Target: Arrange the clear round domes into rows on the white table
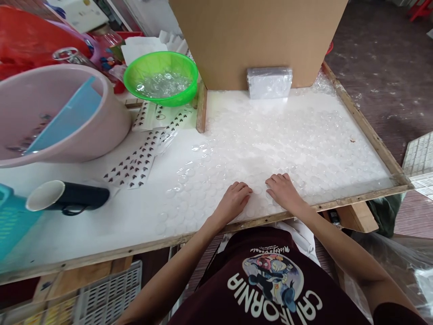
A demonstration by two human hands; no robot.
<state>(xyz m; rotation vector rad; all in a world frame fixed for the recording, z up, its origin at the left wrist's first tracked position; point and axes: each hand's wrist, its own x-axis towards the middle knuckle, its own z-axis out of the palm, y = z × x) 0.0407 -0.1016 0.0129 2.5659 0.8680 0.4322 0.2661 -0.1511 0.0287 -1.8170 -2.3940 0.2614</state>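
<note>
My left hand [234, 199] rests on the white tabletop near its front edge, fingers bent and slightly apart, touching a layer of clear round discs [270, 122]. Just to its right, my right hand [283, 191] lies on the same layer, its curved fingers spread. A small gap of table with discs separates the two hands. No object shows lifted in either hand; what is under the fingertips is hidden. The transparent discs cover much of the table, loosely scattered toward the left.
A wooden rim [368, 131] borders the table. A cardboard sheet [260, 40] stands at the back behind a stack of clear plastic sleeves [269, 83]. Leftward are a green bowl [160, 97], pink tub [101, 122], sticker sheets [135, 167], a tipped black mug [84, 197] and a turquoise basket [15, 221].
</note>
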